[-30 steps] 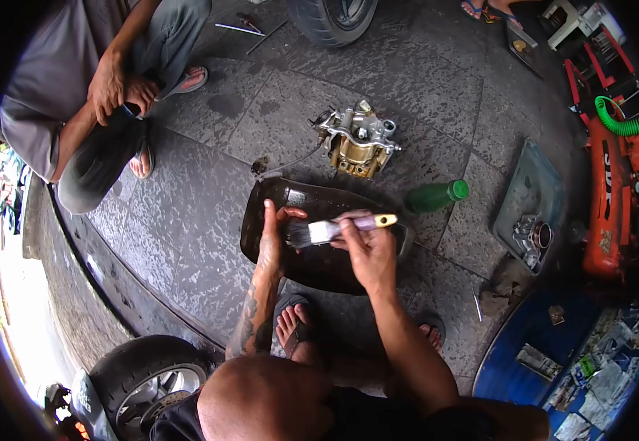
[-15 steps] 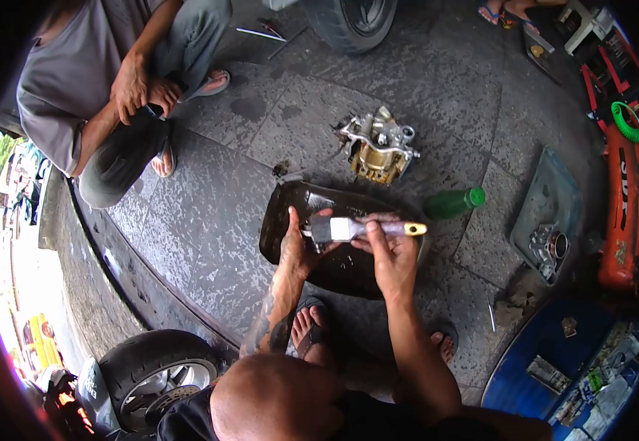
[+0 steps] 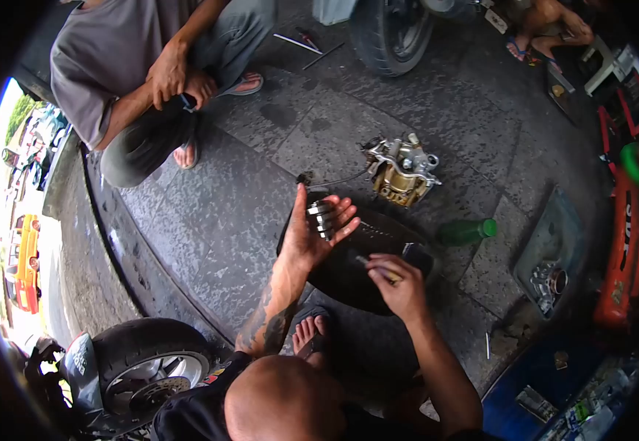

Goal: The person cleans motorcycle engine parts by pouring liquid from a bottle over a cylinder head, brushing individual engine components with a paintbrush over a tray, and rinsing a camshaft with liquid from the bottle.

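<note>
A shiny metal part with ringed sections (image 3: 321,219) lies across the palm of my left hand (image 3: 312,231), thumb raised beside it and fingers stretched out. Its exact kind is unclear. My right hand (image 3: 400,287) grips a paintbrush (image 3: 391,275) by the handle, lower and to the right; the bristles are hard to make out. Both hands are over a dark basin (image 3: 356,294) on the ground. Just beyond the basin sits a silver and gold engine part (image 3: 401,173). A green bottle (image 3: 468,232) is to the basin's right.
A person (image 3: 132,59) squats at the upper left. A grey tray (image 3: 558,213) with a metal part (image 3: 548,278) is at right, near an orange-red jack (image 3: 617,257). Motorcycle wheels (image 3: 150,360) stand lower left and at the top (image 3: 385,44). Thin rods (image 3: 297,44) lie on the paving.
My left hand has risen and turned its palm up, showing the metal part. The brush has moved away from it, down and right, and now points differently. The whole view has shifted.
</note>
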Motion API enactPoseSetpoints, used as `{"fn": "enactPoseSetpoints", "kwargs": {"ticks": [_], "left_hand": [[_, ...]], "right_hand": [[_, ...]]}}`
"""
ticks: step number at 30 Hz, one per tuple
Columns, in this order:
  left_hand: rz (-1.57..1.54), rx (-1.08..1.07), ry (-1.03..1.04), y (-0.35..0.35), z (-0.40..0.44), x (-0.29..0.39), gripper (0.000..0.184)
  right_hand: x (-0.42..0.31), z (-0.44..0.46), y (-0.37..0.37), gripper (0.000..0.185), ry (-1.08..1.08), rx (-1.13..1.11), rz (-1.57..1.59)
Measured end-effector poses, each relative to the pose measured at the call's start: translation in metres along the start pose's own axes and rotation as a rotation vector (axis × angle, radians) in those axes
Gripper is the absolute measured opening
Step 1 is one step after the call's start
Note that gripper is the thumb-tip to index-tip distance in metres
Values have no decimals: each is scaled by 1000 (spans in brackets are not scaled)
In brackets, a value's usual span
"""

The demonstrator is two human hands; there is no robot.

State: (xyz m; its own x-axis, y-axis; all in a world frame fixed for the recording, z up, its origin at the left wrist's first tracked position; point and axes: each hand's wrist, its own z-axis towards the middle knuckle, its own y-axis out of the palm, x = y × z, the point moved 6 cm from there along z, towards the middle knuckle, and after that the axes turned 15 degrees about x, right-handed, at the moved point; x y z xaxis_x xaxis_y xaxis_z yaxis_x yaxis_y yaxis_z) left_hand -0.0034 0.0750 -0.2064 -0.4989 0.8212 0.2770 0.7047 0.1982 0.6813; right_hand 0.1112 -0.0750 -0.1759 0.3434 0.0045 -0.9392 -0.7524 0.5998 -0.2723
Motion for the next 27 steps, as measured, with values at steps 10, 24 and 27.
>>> {"fn": "enactPoseSetpoints", "kwargs": {"ticks": [10, 24, 27], "left_hand": [[186, 152, -15, -57, -7, -30, 58], [-26, 126, -21, -60, -12, -47, 55], [14, 166, -34, -76, -10, -52, 52]], "right_hand": [[-11, -50, -26, 41, -426, -837, -216], [159, 14, -158, 97, 135, 183, -294], [158, 23, -139, 78, 253, 195, -265]]}}
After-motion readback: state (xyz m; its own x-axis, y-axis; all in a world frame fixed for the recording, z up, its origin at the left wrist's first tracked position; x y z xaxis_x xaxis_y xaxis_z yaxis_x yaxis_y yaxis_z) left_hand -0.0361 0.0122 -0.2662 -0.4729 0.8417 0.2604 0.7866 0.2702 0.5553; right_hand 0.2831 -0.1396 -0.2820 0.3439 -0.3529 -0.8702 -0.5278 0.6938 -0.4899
